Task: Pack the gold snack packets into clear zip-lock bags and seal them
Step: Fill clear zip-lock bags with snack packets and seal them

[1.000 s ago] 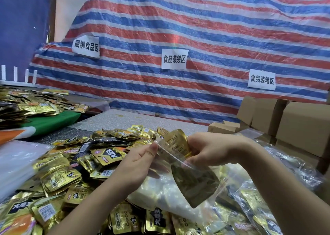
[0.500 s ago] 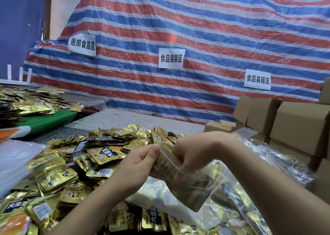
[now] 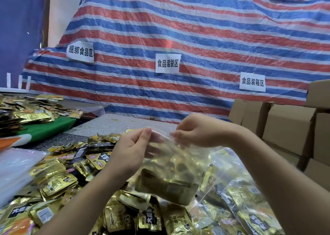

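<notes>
Left hand [image 3: 130, 151] and right hand [image 3: 194, 131] each pinched top edge of zip-lock bag [image 3: 169, 172], held between them above gold packets [image 3: 53, 181] on desk; filled bag hung below hands, probably for pressing zip closed.

Striped tarp [image 3: 196, 38] backdrop with 3 paper signs [image 3: 167, 63]

Even soft indoor light, no hard shadows, glare on gold foil packets [image 3: 53, 183], sheen on striped tarp [image 3: 196, 38], slight motion blur on hands, wide-angle bending at edges.
</notes>
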Motion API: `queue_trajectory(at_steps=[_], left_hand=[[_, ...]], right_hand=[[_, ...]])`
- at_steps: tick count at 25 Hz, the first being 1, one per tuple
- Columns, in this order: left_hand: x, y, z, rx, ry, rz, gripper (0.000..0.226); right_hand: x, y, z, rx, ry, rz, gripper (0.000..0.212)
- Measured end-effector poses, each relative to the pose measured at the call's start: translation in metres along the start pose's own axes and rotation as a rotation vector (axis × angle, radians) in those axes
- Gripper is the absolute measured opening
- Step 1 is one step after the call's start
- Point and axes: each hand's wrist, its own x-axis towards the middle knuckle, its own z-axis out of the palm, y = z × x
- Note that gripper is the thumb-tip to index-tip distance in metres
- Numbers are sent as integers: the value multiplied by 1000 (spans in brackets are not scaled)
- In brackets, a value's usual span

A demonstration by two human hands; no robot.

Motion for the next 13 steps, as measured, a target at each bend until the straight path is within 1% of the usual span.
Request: queue_trajectory(at_steps=[3, 5, 7, 9, 11, 13], left_hand=[[13, 31, 1, 1, 12, 95, 35], [23, 48, 1, 25, 30, 157, 35], [30, 57, 0, 35, 49, 177, 36], [32, 56, -3, 19, 56, 161, 36], [29, 46, -7, -12, 47, 123, 36], [23, 30, -9, -37, 45, 68, 39]], right_hand=[[-11, -4, -24, 134, 203, -48, 41], [-14, -7, -37, 147, 317, -86, 47], [-14, -11, -43, 143, 382, -95, 48], [-13, -13, -44, 165, 389, -97, 48], [-12, -13, -41, 211, 328, -94, 46], [-8, -10, -30, 243, 243, -54, 43]])
